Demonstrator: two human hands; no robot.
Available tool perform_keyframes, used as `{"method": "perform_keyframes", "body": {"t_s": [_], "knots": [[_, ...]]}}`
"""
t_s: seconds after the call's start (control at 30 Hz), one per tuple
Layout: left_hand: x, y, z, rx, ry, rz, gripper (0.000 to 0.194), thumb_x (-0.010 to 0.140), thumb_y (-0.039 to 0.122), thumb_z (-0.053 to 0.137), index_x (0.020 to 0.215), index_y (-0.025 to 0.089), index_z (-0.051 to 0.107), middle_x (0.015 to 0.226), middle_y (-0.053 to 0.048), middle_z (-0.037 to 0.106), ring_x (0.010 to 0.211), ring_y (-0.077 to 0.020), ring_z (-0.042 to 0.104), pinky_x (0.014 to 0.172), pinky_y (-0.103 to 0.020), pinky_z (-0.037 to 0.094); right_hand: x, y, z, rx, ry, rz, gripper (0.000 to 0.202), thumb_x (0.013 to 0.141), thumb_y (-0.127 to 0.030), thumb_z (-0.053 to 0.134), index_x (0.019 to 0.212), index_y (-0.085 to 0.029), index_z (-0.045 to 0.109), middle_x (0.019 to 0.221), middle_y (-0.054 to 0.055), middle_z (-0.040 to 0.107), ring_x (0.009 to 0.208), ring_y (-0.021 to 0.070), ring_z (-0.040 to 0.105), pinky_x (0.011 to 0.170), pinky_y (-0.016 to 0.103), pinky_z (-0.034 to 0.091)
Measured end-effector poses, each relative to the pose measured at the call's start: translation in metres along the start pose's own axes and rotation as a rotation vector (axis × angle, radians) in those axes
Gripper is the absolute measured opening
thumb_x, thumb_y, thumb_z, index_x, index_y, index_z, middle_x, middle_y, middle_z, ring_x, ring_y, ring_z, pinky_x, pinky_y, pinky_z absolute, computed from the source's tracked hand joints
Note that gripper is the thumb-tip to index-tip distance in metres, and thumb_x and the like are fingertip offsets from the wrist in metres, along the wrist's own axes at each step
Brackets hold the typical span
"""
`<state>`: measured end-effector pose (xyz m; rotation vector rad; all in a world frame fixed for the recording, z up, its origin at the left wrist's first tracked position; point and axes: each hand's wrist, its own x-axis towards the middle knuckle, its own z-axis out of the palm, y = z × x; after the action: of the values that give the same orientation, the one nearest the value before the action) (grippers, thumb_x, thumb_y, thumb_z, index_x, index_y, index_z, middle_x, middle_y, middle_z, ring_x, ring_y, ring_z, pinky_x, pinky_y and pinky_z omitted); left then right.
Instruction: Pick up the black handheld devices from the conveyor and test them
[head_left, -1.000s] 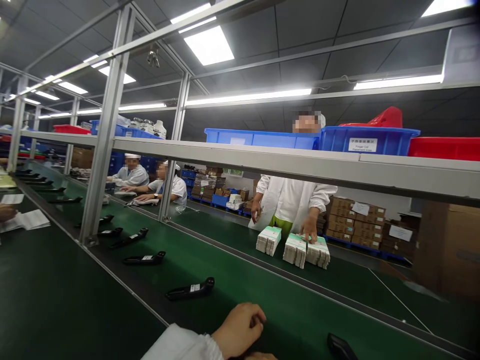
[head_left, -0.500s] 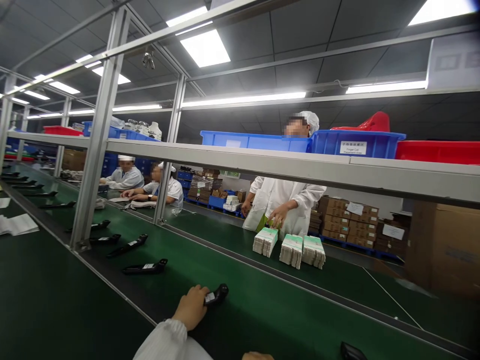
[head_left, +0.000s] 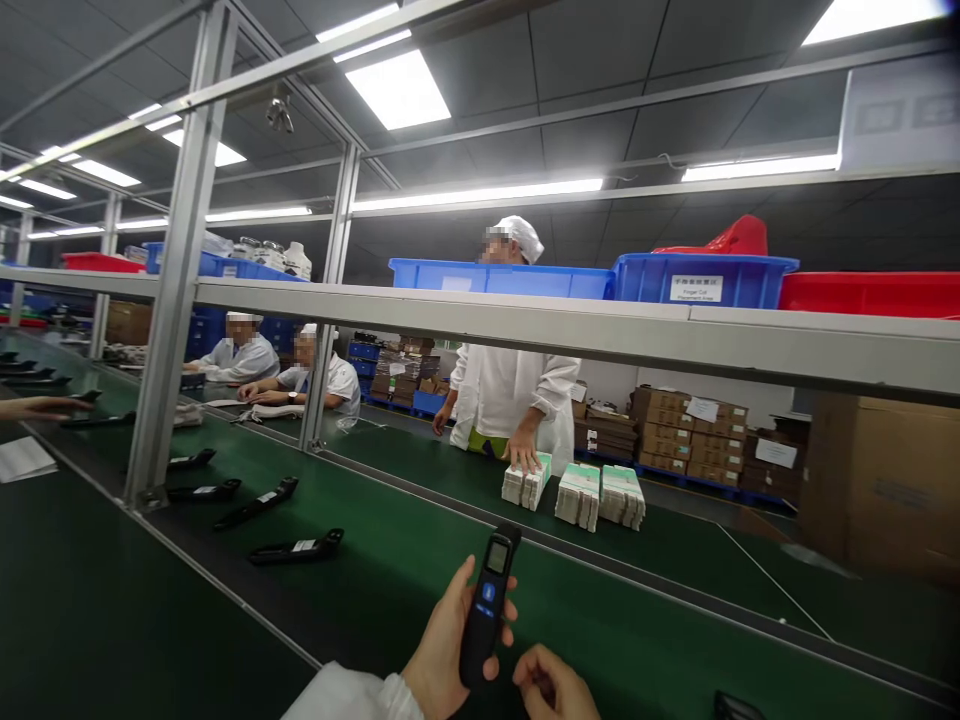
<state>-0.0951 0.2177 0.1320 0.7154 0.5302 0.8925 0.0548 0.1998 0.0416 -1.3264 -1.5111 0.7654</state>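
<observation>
My left hand (head_left: 442, 640) is wrapped round a black infrared thermometer (head_left: 486, 605), held upright with its small screen and blue buttons facing me. Just to its right, at the bottom edge, my right hand (head_left: 555, 685) has its fingers curled in, with nothing visible in them; its lower part is cut off by the frame. On the green belt to the left lie several more black thermometers, the nearest thermometer (head_left: 296, 548) with a white label. Another dark device (head_left: 736, 706) shows partly at the bottom right.
Across the belt a person in white rests a hand (head_left: 523, 450) on bundled white-green boxes (head_left: 577, 495). A metal post (head_left: 171, 260) and a shelf (head_left: 540, 325) with blue bins (head_left: 701, 280) stand in front. Another person's hand (head_left: 45, 407) reaches in at far left, near papers (head_left: 26, 460).
My left hand has lifted the thermometer off the belt and turned its screen towards me. My right hand has come further into view. The person opposite has shifted left; a hand appears far left.
</observation>
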Motion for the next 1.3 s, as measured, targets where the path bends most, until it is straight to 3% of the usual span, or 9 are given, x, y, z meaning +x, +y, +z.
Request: {"method": "perform_keyframes", "body": {"t_s": [0.27, 0.4, 0.57, 0.7, 0.87, 1.03, 1.13, 1.23, 1.3], "knots": [[-0.003, -0.01, 0.01, 0.035, -0.045, 0.023, 0.043, 0.081, 0.051, 0.042, 0.094, 0.012, 0.058, 0.065, -0.004, 0.058, 0.057, -0.0133, 0.054, 0.035, -0.018, 0.035, 0.0, -0.016, -0.017, 0.047, 0.196, 0.055, 0.049, 0.071, -0.068, 0.044, 0.065, -0.022, 0.059, 0.05, 0.0, 0.053, 0.043, 0.0135, 0.044, 0.047, 0.026, 0.035], [0.0, -0.016, 0.009, 0.351, 0.1, 0.212, 0.036, 0.075, 0.047, 0.053, 0.093, 0.017, 0.055, 0.071, -0.002, 0.056, 0.063, -0.0137, 0.052, 0.043, -0.02, 0.037, -0.002, -0.027, -0.019, 0.173, 0.245, 0.082, 0.058, 0.068, -0.075, 0.042, 0.074, -0.021, 0.063, 0.048, 0.0, 0.051, 0.04, 0.0134, 0.045, 0.042, 0.026, 0.037], [0.003, -0.023, 0.006, 0.786, 0.206, 0.485, 0.054, 0.068, 0.039, 0.063, 0.116, 0.022, 0.045, 0.102, -0.005, 0.059, 0.093, -0.0207, 0.056, 0.078, -0.027, 0.044, -0.004, -0.039, -0.013, 0.348, 0.246, 0.142, 0.067, 0.057, -0.076, 0.053, 0.093, -0.022, 0.067, 0.089, 0.008, 0.066, 0.079, 0.023, 0.061, 0.062, 0.027, 0.049], [0.0, -0.028, 0.009, 0.792, 0.166, 0.459, 0.059, 0.07, 0.041, 0.061, 0.123, 0.024, 0.042, 0.112, -0.009, 0.058, 0.099, -0.024, 0.055, 0.078, -0.028, 0.046, -0.007, -0.055, -0.012, 0.484, 0.068, 0.177, 0.068, 0.06, -0.073, 0.056, 0.103, -0.022, 0.064, 0.108, 0.008, 0.064, 0.101, 0.0268, 0.056, 0.079, 0.028, 0.048], [-0.003, -0.038, 0.013, 0.79, 0.103, 0.442, 0.063, 0.07, 0.043, 0.062, 0.127, 0.024, 0.041, 0.124, -0.012, 0.051, 0.11, -0.0249, 0.05, 0.086, -0.028, 0.043, -0.01, -0.07, -0.014, 0.506, 0.063, 0.185, 0.066, 0.06, -0.073, 0.056, 0.1, -0.021, 0.065, 0.1, 0.008, 0.065, 0.099, 0.0273, 0.057, 0.079, 0.027, 0.048], [0.005, -0.027, 0.006, 0.768, -0.02, 0.353, 0.054, 0.076, 0.052, 0.051, 0.121, 0.023, 0.046, 0.098, -0.007, 0.058, 0.092, -0.0208, 0.055, 0.078, -0.03, 0.046, -0.006, -0.054, -0.016, 0.589, 0.117, 0.162, 0.062, 0.059, -0.071, 0.059, 0.094, -0.02, 0.064, 0.086, 0.006, 0.065, 0.081, 0.0232, 0.06, 0.066, 0.028, 0.049], [0.011, 0.0, -0.014, 0.932, 0.106, 0.355, 0.047, 0.082, 0.049, 0.04, 0.119, 0.022, 0.048, 0.099, -0.007, 0.058, 0.094, -0.0218, 0.055, 0.07, -0.03, 0.047, -0.004, -0.044, -0.014, 0.635, 0.134, 0.173, 0.058, 0.058, -0.07, 0.06, 0.087, -0.02, 0.064, 0.077, 0.004, 0.063, 0.074, 0.0207, 0.059, 0.059, 0.027, 0.046], [0.014, 0.031, -0.05, 1.471, 0.379, 0.538, 0.055, 0.076, 0.018, 0.045, 0.13, 0.02, 0.038, 0.123, -0.01, 0.051, 0.118, -0.0238, 0.043, 0.095, -0.037, 0.038, -0.006, -0.043, -0.012, 0.646, 0.177, 0.217, 0.058, 0.056, -0.07, 0.062, 0.087, -0.021, 0.065, 0.072, 0.002, 0.06, 0.069, 0.0182, 0.056, 0.056, 0.025, 0.044], [0.014, 0.048, -0.078, 1.786, 0.643, 0.486, 0.062, 0.072, 0.003, 0.037, 0.134, 0.011, 0.033, 0.135, -0.014, 0.042, 0.129, -0.025, 0.032, 0.102, -0.041, 0.029, -0.007, -0.045, -0.011, 0.671, 0.185, 0.232, 0.059, 0.053, -0.071, 0.064, 0.087, -0.022, 0.065, 0.071, 0.001, 0.058, 0.066, 0.017, 0.055, 0.055, 0.025, 0.043]]}}
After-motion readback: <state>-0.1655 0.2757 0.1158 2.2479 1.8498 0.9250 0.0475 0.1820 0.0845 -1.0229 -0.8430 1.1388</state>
